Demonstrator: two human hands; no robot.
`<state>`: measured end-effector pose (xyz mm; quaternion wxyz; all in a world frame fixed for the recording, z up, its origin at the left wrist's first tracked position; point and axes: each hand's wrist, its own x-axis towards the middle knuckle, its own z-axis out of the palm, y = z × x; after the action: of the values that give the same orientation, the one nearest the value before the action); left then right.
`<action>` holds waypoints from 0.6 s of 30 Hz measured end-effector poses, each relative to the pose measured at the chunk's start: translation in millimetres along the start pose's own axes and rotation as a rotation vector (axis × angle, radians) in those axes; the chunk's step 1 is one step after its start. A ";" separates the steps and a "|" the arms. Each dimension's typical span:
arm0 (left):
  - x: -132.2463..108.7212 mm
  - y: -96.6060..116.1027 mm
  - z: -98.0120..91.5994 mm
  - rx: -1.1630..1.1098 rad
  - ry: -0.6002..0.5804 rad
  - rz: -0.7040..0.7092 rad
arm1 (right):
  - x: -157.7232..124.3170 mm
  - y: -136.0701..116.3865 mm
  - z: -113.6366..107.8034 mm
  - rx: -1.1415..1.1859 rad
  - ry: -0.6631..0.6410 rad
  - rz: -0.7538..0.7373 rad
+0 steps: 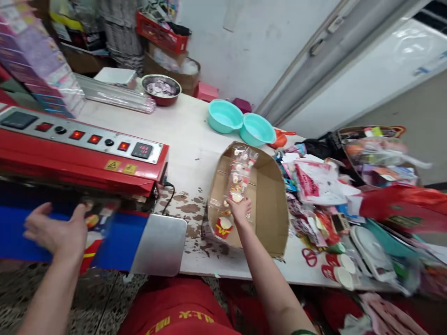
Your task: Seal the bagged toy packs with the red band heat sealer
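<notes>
My left hand (57,230) hovers over the blue conveyor belt (127,237) of a red sealing machine (84,156). Its fingers are spread, and beside its thumb lies a clear plastic packet (93,239) with colourful pieces inside, one red and yellow. Inside an open cardboard box (268,209), my right hand (240,211) grips the near end of a clear packet (238,179) between thumb and fingers. That packet shows several small food-shaped pieces. Left of this hand, a red fries-box piece (224,227) in plastic rests in the box.
A metal plate (160,244) adjoins the belt. Two turquoise basins (258,129) and a steel bowl (161,89) stand behind. Right of the box are piled packages (314,179), red scissors (309,257) and paper cups (337,275). A black cable (172,195) leaves the machine.
</notes>
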<state>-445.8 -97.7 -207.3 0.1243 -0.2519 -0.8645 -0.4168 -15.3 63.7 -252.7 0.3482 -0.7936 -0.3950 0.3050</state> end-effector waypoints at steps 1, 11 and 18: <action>-4.5 4.3 -0.5 0.043 0.052 0.033 | 12.7 14.8 -9.3 0.004 -0.078 0.104; -133.5 95.5 4.7 -0.194 -0.444 0.383 | 28.0 36.5 -36.1 0.285 -0.621 0.227; -175.4 182.5 14.3 -0.748 -1.094 -0.048 | -21.2 -56.2 -92.3 0.416 -0.781 -0.210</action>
<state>-199.7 -48.8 -170.7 -0.4380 -0.4341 -0.6052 -0.5034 20.8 42.1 -150.9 0.3542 -0.4881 -0.5052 0.6173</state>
